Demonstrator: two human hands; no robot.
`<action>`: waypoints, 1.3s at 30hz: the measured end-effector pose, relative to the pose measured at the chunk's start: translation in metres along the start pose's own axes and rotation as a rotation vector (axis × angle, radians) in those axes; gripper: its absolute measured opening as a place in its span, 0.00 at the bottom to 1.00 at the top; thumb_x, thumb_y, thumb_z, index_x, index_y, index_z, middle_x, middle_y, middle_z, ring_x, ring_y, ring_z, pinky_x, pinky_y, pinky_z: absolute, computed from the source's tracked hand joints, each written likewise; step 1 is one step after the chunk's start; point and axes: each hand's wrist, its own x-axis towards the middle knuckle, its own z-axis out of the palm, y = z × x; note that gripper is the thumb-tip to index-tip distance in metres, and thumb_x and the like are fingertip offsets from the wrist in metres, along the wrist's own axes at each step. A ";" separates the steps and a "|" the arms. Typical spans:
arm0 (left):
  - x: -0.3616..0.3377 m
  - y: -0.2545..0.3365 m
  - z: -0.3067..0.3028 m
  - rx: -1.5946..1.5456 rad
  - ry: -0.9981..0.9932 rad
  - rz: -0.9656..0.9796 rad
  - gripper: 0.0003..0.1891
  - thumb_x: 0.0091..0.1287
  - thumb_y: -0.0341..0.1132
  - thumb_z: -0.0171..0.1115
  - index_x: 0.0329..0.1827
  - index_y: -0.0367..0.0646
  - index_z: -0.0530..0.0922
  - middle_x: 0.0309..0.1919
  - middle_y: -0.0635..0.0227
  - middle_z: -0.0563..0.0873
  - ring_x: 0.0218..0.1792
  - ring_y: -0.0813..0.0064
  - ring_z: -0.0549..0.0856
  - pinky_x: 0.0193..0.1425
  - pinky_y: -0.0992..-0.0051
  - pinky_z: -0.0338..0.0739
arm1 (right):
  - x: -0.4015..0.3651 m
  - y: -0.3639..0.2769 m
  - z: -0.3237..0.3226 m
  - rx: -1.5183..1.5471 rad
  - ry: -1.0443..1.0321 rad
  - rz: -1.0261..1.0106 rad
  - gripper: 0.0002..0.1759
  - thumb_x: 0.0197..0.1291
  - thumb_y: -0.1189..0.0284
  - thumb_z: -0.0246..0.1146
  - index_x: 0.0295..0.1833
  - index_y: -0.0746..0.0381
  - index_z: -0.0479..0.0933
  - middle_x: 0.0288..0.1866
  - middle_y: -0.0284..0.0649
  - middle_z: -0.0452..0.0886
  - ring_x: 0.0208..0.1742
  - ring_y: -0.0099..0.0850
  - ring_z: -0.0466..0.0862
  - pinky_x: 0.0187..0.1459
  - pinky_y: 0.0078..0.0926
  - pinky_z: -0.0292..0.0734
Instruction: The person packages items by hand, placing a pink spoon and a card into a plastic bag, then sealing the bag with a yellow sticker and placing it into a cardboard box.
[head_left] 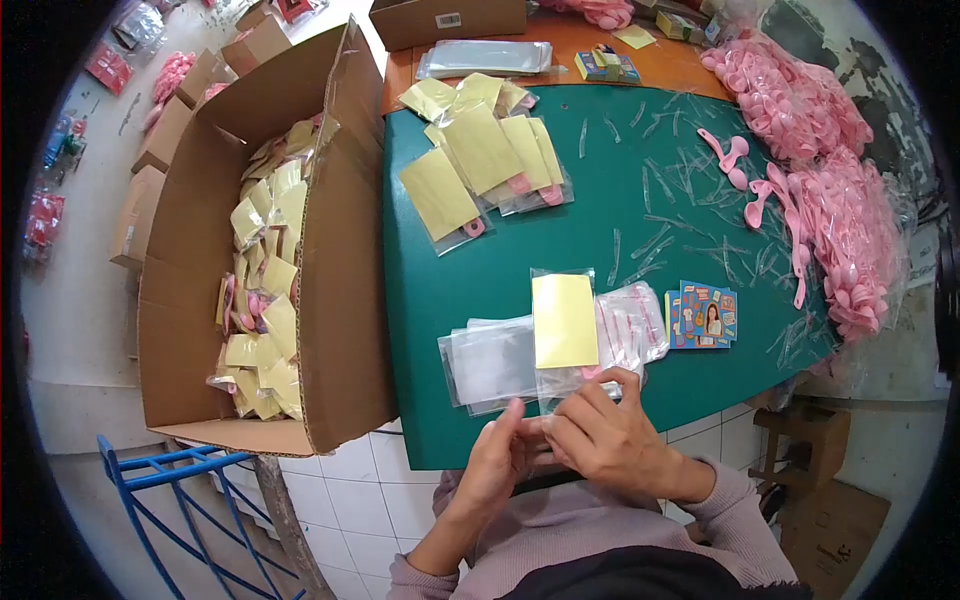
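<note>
My left hand point(497, 462) and my right hand point(603, 432) meet at the near edge of the green table point(650, 215). Both pinch the near end of a clear plastic bag point(563, 325) that holds a yellow card. Under the bag lies a stack of empty clear bags point(487, 362), and beside it another stack with red print point(632, 318). A small pile of picture cards point(704, 314) sits just to the right.
Several filled yellow-card bags point(485, 160) lie at the far left of the table. A big open cardboard box point(262, 240) on the left holds many more. Heaps of pink plastic spoons point(838, 200) fill the right side. Blue metal frame point(170, 500) stands below left.
</note>
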 end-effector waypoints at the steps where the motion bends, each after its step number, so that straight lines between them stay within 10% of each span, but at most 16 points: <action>1: 0.002 0.000 -0.003 0.132 -0.010 -0.020 0.21 0.70 0.41 0.48 0.46 0.25 0.75 0.40 0.58 0.83 0.40 0.70 0.83 0.47 0.73 0.79 | 0.000 0.002 0.001 0.036 0.010 -0.049 0.12 0.45 0.68 0.62 0.36 0.60 0.74 0.33 0.34 0.72 0.39 0.29 0.75 0.53 0.41 0.60; 6: 0.006 -0.004 0.008 0.449 0.075 0.031 0.17 0.70 0.35 0.47 0.41 0.25 0.77 0.39 0.53 0.83 0.38 0.71 0.85 0.41 0.76 0.81 | 0.002 0.021 -0.018 0.222 -0.020 -0.176 0.08 0.46 0.70 0.62 0.33 0.59 0.72 0.31 0.34 0.71 0.39 0.29 0.75 0.52 0.38 0.62; 9: 0.006 0.001 0.018 0.283 0.134 0.084 0.17 0.70 0.34 0.46 0.43 0.26 0.78 0.45 0.56 0.82 0.43 0.75 0.82 0.41 0.76 0.80 | 0.002 0.076 -0.057 0.993 -0.257 -0.178 0.09 0.51 0.70 0.64 0.34 0.61 0.73 0.34 0.37 0.75 0.35 0.32 0.74 0.41 0.31 0.69; 11: 0.005 0.003 0.018 0.358 0.104 0.129 0.17 0.69 0.33 0.46 0.43 0.23 0.76 0.47 0.45 0.80 0.45 0.65 0.83 0.46 0.70 0.82 | -0.002 0.144 -0.075 1.054 -0.028 -0.124 0.11 0.51 0.68 0.66 0.33 0.62 0.73 0.33 0.36 0.76 0.33 0.27 0.73 0.36 0.25 0.68; 13: 0.005 0.000 0.006 0.393 0.103 0.143 0.18 0.69 0.33 0.46 0.44 0.22 0.76 0.48 0.45 0.79 0.47 0.65 0.82 0.48 0.70 0.80 | -0.009 0.209 -0.095 0.660 0.063 0.455 0.08 0.54 0.69 0.58 0.31 0.63 0.70 0.28 0.37 0.73 0.32 0.33 0.76 0.34 0.28 0.69; 15: 0.004 -0.002 0.003 0.423 0.101 0.168 0.18 0.69 0.33 0.46 0.45 0.21 0.75 0.49 0.44 0.78 0.50 0.64 0.81 0.50 0.69 0.79 | -0.057 0.276 -0.084 -0.894 0.014 0.752 0.12 0.53 0.73 0.57 0.43 0.66 0.70 0.34 0.42 0.74 0.36 0.37 0.75 0.40 0.31 0.71; 16: 0.000 -0.003 0.006 0.425 0.066 0.212 0.18 0.70 0.34 0.45 0.47 0.23 0.76 0.51 0.48 0.78 0.51 0.68 0.79 0.54 0.74 0.74 | -0.053 0.260 -0.086 -0.893 0.015 0.742 0.12 0.53 0.73 0.57 0.43 0.66 0.70 0.34 0.42 0.74 0.36 0.37 0.75 0.40 0.31 0.71; 18: -0.003 -0.004 0.011 0.451 0.012 0.293 0.17 0.71 0.33 0.44 0.49 0.27 0.77 0.54 0.52 0.77 0.54 0.71 0.75 0.61 0.75 0.66 | -0.053 0.205 -0.089 -0.381 0.291 0.701 0.15 0.48 0.78 0.55 0.45 0.65 0.72 0.45 0.50 0.73 0.47 0.46 0.74 0.47 0.39 0.69; 21: -0.006 -0.004 0.019 0.426 0.012 0.216 0.17 0.70 0.33 0.44 0.50 0.28 0.77 0.56 0.53 0.75 0.56 0.70 0.74 0.61 0.75 0.65 | -0.016 0.090 -0.050 0.346 0.090 0.333 0.27 0.44 0.71 0.67 0.53 0.63 0.70 0.49 0.48 0.69 0.52 0.45 0.70 0.54 0.37 0.66; 29: -0.028 0.010 0.000 0.638 0.110 0.082 0.13 0.67 0.23 0.45 0.49 0.28 0.74 0.53 0.57 0.77 0.53 0.69 0.78 0.50 0.76 0.76 | -0.031 0.029 -0.004 0.609 0.105 0.303 0.12 0.47 0.75 0.68 0.39 0.62 0.77 0.44 0.42 0.70 0.39 0.31 0.78 0.42 0.26 0.76; 34: -0.023 0.007 0.017 1.190 0.199 0.382 0.13 0.55 0.23 0.65 0.42 0.35 0.74 0.37 0.61 0.81 0.42 0.72 0.83 0.39 0.75 0.81 | -0.033 0.026 -0.010 0.799 -0.030 0.335 0.11 0.49 0.76 0.66 0.40 0.63 0.77 0.45 0.42 0.70 0.41 0.32 0.78 0.45 0.26 0.75; 39: -0.019 0.006 0.013 1.316 0.168 0.474 0.06 0.53 0.22 0.65 0.33 0.34 0.78 0.37 0.61 0.81 0.39 0.74 0.83 0.39 0.77 0.82 | -0.034 0.030 -0.015 0.886 -0.165 0.459 0.08 0.52 0.77 0.64 0.39 0.64 0.77 0.42 0.40 0.73 0.42 0.29 0.78 0.43 0.24 0.76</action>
